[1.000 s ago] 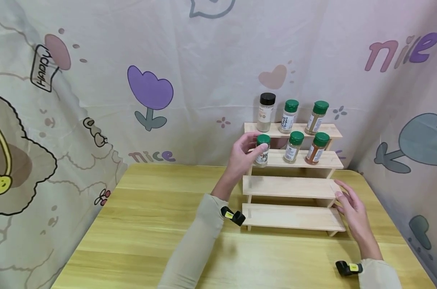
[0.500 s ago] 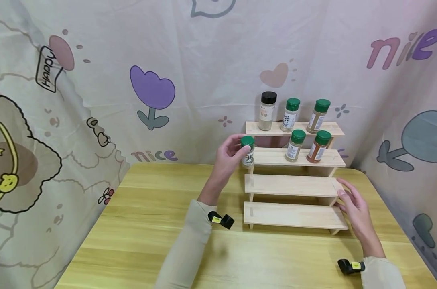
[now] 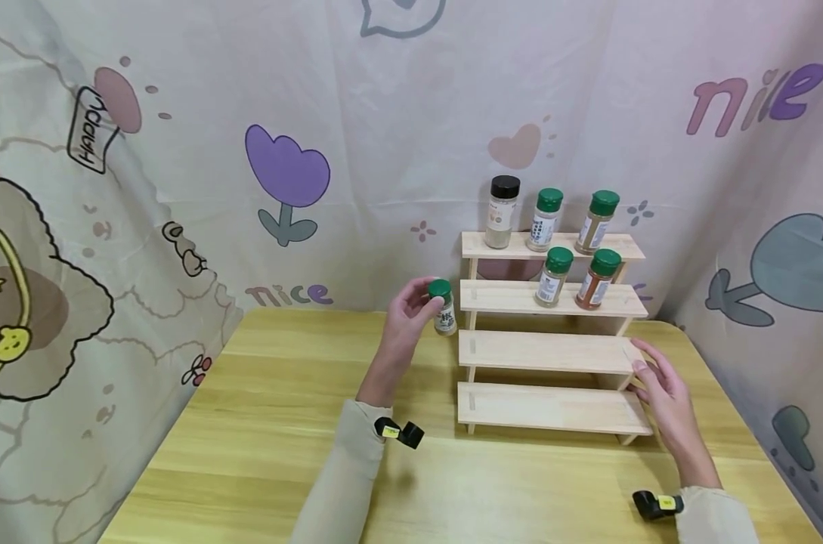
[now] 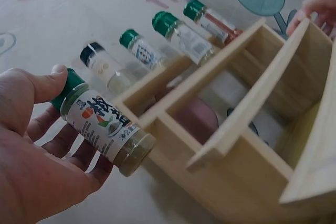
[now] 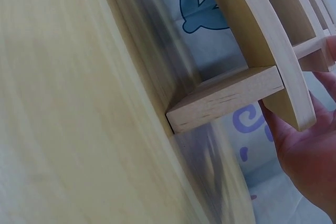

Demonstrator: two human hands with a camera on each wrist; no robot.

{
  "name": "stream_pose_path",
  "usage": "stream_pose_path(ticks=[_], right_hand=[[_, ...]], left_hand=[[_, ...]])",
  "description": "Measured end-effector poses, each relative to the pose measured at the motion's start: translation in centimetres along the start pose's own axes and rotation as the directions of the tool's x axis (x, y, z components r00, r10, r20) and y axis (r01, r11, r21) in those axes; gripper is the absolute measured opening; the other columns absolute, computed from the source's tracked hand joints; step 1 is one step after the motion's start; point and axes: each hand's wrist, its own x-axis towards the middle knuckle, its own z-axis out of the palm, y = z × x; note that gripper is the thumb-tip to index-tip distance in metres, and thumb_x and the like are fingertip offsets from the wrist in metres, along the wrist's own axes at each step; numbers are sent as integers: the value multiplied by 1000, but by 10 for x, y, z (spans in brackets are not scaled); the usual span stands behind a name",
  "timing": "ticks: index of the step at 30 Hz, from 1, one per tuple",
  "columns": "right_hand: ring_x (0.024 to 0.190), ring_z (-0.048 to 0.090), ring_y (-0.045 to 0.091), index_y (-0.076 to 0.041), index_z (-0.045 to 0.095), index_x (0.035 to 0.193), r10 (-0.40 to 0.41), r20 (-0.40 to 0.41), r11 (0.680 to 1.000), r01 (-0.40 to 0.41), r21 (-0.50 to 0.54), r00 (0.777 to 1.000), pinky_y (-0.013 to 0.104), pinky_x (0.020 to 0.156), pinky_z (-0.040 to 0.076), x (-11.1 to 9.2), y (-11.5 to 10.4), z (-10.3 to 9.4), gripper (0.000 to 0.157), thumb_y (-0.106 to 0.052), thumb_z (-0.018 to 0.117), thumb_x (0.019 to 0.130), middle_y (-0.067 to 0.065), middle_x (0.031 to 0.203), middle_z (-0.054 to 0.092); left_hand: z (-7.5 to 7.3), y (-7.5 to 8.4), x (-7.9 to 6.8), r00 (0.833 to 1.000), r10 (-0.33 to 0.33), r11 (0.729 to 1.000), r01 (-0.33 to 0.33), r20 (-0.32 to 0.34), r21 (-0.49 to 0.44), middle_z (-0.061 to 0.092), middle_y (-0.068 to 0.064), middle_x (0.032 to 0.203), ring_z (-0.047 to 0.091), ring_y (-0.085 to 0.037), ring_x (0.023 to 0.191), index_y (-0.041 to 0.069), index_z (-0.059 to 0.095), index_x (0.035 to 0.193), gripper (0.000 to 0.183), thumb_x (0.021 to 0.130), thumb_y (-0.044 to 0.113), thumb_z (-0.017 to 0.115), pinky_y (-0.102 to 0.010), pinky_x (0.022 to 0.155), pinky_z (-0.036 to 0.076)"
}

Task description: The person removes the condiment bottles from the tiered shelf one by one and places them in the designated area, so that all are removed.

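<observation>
My left hand (image 3: 399, 325) grips a spice jar (image 3: 445, 319) with a green cap, in the air just left of the wooden tiered rack (image 3: 547, 352). In the left wrist view, thumb and fingers wrap the cap end of the tilted jar (image 4: 105, 121), whose white label faces the camera. My right hand (image 3: 671, 394) holds the rack's right end at the second shelf from the bottom. From the right wrist, that hand (image 5: 310, 153) is seen around the shelf's end, its fingers partly hidden by wood.
On the top shelf stand a black-capped jar (image 3: 500, 213) and two green-capped jars (image 3: 543, 221). One shelf lower are a pale jar (image 3: 554, 276) and a reddish jar (image 3: 597, 279). The rack stands on a wooden table (image 3: 248, 438) before a printed cloth backdrop (image 3: 397, 136).
My left hand has lifted the green-capped jar off the left of the second shelf from the top and carried it left and down, clear of the rack. The right hand stays put.
</observation>
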Motion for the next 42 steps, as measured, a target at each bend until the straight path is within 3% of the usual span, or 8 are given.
stream_pose_path(ticks=[7, 12, 22, 32, 36, 42], right_hand=[[115, 53, -8, -15, 39, 159, 23, -19, 997, -24, -73, 1000, 10, 84, 51, -1, -3, -5, 50, -24, 49, 110, -5, 142, 48], [117, 51, -8, -16, 37, 160, 40, -11, 992, -41, -117, 999, 10, 84, 51, 1, -2, -1, 51, -26, 48, 110, -1, 149, 45], [116, 53, -9, -14, 39, 159, 22, -18, 997, -23, -76, 1000, 10, 83, 51, 1, 0, -1, 51, -23, 49, 110, -5, 145, 46], [115, 53, -7, -14, 40, 158, 10, -15, 996, -11, -86, 1000, 11, 84, 52, 2, -1, 0, 49, -22, 48, 110, -8, 142, 49], [114, 56, -6, -11, 41, 157, -7, -5, 1000, 7, -22, 1000, 12, 84, 53, 2, 0, -1, 48, -18, 49, 110, -12, 133, 54], [114, 56, -5, -11, 41, 157, -9, 7, 1000, 9, 1, 1000, 13, 84, 53, 1, 0, 0, 49, -19, 49, 110, -12, 135, 53]], left_hand=[[-12, -25, 0, 1000, -15, 1000, 15, -10, 19, 62, -14, 126, 60, -24, 115, 0, 58, 133, 37, 97, 3, 69, -29, 99, 51], [-22, -42, -2, 997, -33, 999, 35, -68, 31, 62, -15, 128, 60, -26, 119, -1, 58, 133, 37, 97, 0, 68, -28, 102, 50], [-31, -72, -1, 995, 10, 996, -2, -101, 85, 58, -23, 131, 56, -34, 124, -6, 57, 135, 39, 97, -2, 67, -28, 104, 48], [-40, -96, -1, 986, 0, 994, 19, -166, 111, 61, -22, 127, 58, -37, 120, -5, 61, 131, 36, 96, 0, 69, -26, 99, 51], [-44, -99, -1, 985, -10, 995, 27, -172, 97, 61, -24, 126, 58, -40, 119, -5, 61, 131, 37, 96, 1, 70, -22, 94, 52], [-47, -104, -1, 983, -27, 995, 44, -181, 91, 60, -26, 128, 58, -41, 120, -5, 62, 132, 37, 95, -1, 70, -21, 92, 52]])
